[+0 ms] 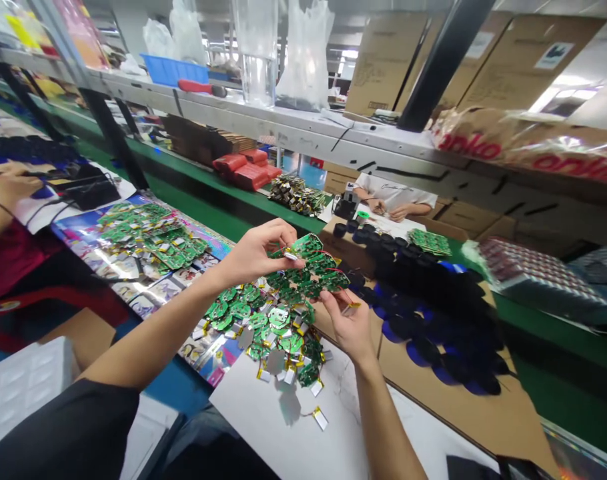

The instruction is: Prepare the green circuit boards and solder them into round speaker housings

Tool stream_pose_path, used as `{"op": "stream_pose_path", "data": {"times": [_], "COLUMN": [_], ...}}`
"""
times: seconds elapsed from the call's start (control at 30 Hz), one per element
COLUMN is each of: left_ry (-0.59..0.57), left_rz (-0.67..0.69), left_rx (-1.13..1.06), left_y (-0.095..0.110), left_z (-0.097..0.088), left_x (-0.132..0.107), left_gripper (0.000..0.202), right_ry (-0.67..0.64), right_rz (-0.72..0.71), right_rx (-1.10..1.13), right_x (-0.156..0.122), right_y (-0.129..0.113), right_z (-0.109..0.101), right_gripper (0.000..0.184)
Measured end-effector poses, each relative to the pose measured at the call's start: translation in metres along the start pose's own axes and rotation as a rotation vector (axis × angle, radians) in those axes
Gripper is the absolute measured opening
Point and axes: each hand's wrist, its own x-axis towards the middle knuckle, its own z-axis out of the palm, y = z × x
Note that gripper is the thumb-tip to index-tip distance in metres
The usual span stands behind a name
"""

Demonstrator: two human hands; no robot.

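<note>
A panel of joined green circuit boards is held up over the work surface between my two hands. My left hand pinches its upper left side, fingers closed, with a small silver battery by the thumb. My right hand grips the panel's lower right edge between thumb and fingers; a yellow-taped piece shows beside them. Below lies a heap of round green boards with wired batteries. One silver battery with yellow tape rests on the white sheet nearer to me.
Rows of black and blue round parts cover a cardboard sheet at right. Another board pile lies at left, near a co-worker's hand. A metal shelf crosses ahead. Another person sits across the green conveyor belt.
</note>
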Motion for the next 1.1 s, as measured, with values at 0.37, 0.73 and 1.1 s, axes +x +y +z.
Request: {"op": "stream_pose_path", "data": {"times": [0.37,0.73,1.1], "left_ry": [-0.267,-0.557,-0.047], "left_rz": [-0.124,-0.245,-0.313], "left_rx": [0.073,0.287,0.007], "left_y": [-0.003,0.006,0.018], "left_z": [-0.011,-0.021,-0.002], "left_x": [0.006,0.01,0.002], "left_gripper": [0.048,0.028,0.051], "right_ry": [0.154,0.089,0.135], "right_rz": [-0.006,-0.043,0.021], "right_rx": [-0.142,-0.236,-0.1], "right_x": [0.008,0.006,0.008], "right_y": [-0.01,-0.007,-0.018], "right_z": [-0.033,-0.036,-0.035], "right_gripper": [0.044,0.036,0.042]}}
